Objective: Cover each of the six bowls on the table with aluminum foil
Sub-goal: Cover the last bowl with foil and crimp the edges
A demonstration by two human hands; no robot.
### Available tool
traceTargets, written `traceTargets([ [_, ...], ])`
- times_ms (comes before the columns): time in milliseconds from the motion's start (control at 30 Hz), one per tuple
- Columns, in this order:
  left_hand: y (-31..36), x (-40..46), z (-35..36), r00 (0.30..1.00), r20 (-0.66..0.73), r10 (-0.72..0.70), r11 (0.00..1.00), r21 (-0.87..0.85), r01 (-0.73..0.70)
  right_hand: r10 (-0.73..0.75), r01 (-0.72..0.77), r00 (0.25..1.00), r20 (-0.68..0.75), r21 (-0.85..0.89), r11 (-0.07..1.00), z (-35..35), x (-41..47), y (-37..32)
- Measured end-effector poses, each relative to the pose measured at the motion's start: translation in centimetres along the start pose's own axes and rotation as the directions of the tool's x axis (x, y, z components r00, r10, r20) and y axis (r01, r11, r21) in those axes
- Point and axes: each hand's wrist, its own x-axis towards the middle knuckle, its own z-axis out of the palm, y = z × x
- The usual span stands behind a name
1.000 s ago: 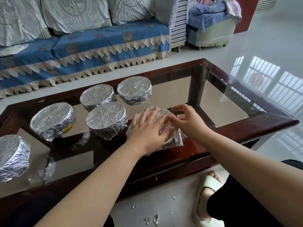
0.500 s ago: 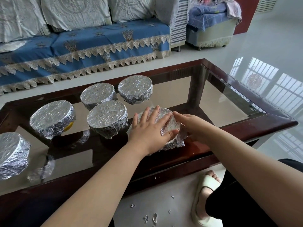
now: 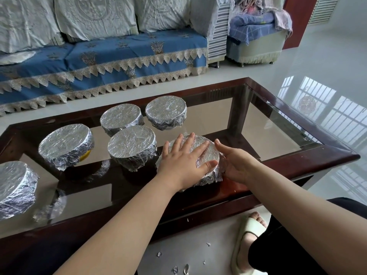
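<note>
Six foil-wrapped bowls stand on the glass coffee table (image 3: pixel 278 124). The nearest foil-covered bowl (image 3: pixel 207 153) sits at the table's front rail. My left hand (image 3: pixel 184 161) lies flat on its top, fingers spread. My right hand (image 3: pixel 236 163) cups the bowl's right side, palm against the crinkled foil skirt. Left of it stand the middle bowl (image 3: pixel 132 145), a bowl with a yellow patch showing (image 3: pixel 66 148) and one at the left edge (image 3: pixel 14 185). Two more, the back left bowl (image 3: pixel 121 119) and the back right bowl (image 3: pixel 166 111), stand behind.
A blue-covered sofa (image 3: pixel 103 60) runs along the far side of the table. A footstool (image 3: pixel 256 42) is at the back right. Small foil scraps (image 3: pixel 179 268) lie on the white floor by my slippered foot (image 3: pixel 248 237). The table's right half holds nothing.
My right hand has slid off the top of the nearest bowl and down around its right side, pressing the foil in. My left hand stays flat on top.
</note>
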Motion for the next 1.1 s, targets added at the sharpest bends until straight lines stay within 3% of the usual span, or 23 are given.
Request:
traceTargets([
  [200, -0.1, 0.1, 0.1, 1.0, -0.013, 0.006, 1.0, -0.011, -0.007, -0.03, 0.024, 0.99, -0.141, -0.038, 0.999, 0.5, 0.7, 0.7],
  [333, -0.2, 0.2, 0.2, 1.0, -0.02, 0.007, 1.0, -0.022, -0.007, -0.042, 0.005, 0.97, -0.238, -0.157, 0.988, 1.0, 1.0, 0.5],
  [667, -0.2, 0.2, 0.2, 0.999, -0.03, 0.011, 1.0, -0.028, -0.012, -0.015, -0.065, 0.987, -0.159, -0.486, 0.871, 1.4, 0.6, -1.8],
  [933, -0.3, 0.1, 0.4, 0.999, -0.043, -0.032, 0.999, -0.038, 0.03, -0.073, -0.083, 0.986, -0.153, -0.812, 0.578, 2.6, 1.3, -2.8],
  [1033, -0.4, -0.2, 0.4, 0.997, -0.047, -0.066, 0.997, -0.042, 0.064, -0.112, -0.071, 0.98, -0.165, -0.814, 0.576, 3.1, 1.1, -2.9],
  [1100, -0.5, -0.4, 0.3, 0.994, -0.049, -0.094, 0.995, -0.047, 0.092, -0.111, -0.049, 0.982, -0.153, -0.773, 0.633, 3.3, 1.3, -2.4],
])
